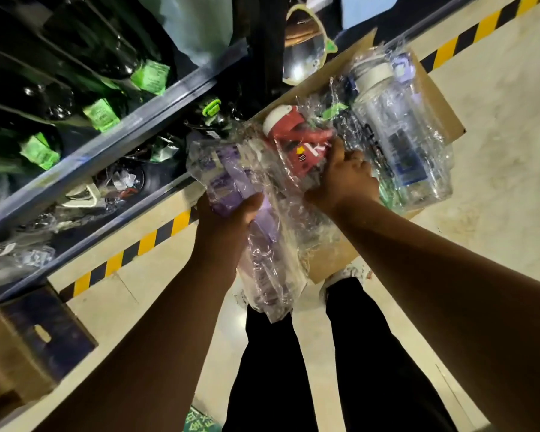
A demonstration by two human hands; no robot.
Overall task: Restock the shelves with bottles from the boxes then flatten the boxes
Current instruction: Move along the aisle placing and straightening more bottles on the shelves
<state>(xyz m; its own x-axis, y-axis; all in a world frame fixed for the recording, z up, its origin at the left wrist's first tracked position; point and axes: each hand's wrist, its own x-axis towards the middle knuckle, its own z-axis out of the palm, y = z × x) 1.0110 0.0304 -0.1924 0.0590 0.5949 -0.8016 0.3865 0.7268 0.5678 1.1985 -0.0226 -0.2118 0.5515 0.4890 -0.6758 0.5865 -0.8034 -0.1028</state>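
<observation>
My left hand (231,213) grips a purple bottle (228,179) wrapped in clear plastic, held above the floor beside the shelf. My right hand (345,176) closes on a red bottle with a white cap (293,135), also in plastic wrap, at the near end of an open cardboard box (443,110). Inside the box lie more wrapped bottles, among them a clear one with a white lid (396,120). The metal shelves (106,141) at the left hold dark bottles with green tags (100,115).
Yellow-and-black hazard tape (144,241) runs along the floor at the shelf's foot. Another cardboard box (28,344) sits at the lower left. My legs in black trousers (293,369) stand just behind the open box on the pale tiled floor.
</observation>
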